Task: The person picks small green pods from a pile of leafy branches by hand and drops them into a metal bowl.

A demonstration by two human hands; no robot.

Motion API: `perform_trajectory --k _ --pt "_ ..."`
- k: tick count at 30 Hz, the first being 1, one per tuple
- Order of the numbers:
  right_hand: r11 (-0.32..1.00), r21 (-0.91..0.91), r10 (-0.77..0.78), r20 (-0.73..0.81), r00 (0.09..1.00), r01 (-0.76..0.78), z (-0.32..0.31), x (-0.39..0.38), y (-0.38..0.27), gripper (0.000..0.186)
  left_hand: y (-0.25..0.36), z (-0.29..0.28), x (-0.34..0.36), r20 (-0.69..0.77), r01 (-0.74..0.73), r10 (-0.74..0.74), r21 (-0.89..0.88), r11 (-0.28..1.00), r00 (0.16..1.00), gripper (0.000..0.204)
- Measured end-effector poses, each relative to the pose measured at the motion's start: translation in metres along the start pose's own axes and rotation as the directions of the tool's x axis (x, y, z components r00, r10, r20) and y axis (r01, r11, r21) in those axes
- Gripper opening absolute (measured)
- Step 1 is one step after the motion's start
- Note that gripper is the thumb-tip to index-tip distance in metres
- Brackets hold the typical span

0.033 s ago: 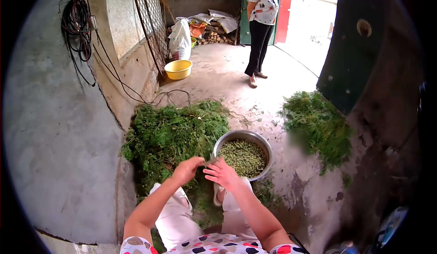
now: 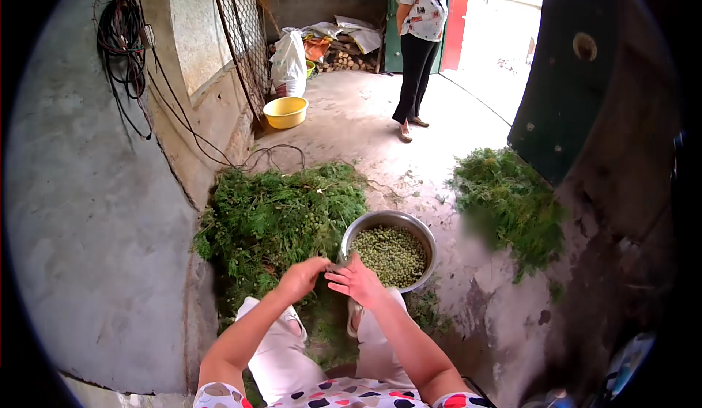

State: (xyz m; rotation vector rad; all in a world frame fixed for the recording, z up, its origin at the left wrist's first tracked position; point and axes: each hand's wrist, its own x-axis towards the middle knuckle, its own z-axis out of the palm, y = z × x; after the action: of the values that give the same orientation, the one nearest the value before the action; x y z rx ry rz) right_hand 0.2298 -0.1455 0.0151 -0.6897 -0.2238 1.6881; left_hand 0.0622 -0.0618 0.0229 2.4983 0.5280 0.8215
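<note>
My left hand (image 2: pixel 301 279) is closed, its thumb and fingers pinched on a small sprig (image 2: pixel 334 267) that is blurred and partly hidden between my hands. Close beside it is my right hand (image 2: pixel 358 284), fingers spread and pointing left, thumb raised near the sprig. Just beyond my right hand stands a round metal basin (image 2: pixel 430 241) holding many small round green berries (image 2: pixel 391 256). A large heap of feathery green branches (image 2: pixel 274 214) lies on the floor ahead of my left hand, with berry clusters among the leaves.
A second pile of green branches (image 2: pixel 508 207) lies to the right, near a dark green door (image 2: pixel 563 79). Another person (image 2: pixel 420 35) stands by the bright doorway. Farther back are a yellow tub (image 2: pixel 286 113), a white sack (image 2: pixel 289 64) and stacked firewood (image 2: pixel 347 62). A loose cable (image 2: pixel 274 148) crosses the floor.
My two hands have come down very slightly and stay close together. The basin, the branch heaps and the standing person look much the same.
</note>
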Motion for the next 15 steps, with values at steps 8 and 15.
perform_trajectory --k 8,15 --pt "0.991 -0.025 0.129 -0.041 0.991 -0.13 -0.016 0.049 -0.016 0.031 -0.031 0.014 0.023 0.226 -0.219 0.174 0.193 0.956 0.959 0.031" --pt "1.0 -0.022 -0.022 0.024 0.999 0.022 -0.038 0.1 -0.036 0.016 -0.067 0.023 0.058 0.13 -0.22 0.185 0.359 0.907 0.974 0.032"
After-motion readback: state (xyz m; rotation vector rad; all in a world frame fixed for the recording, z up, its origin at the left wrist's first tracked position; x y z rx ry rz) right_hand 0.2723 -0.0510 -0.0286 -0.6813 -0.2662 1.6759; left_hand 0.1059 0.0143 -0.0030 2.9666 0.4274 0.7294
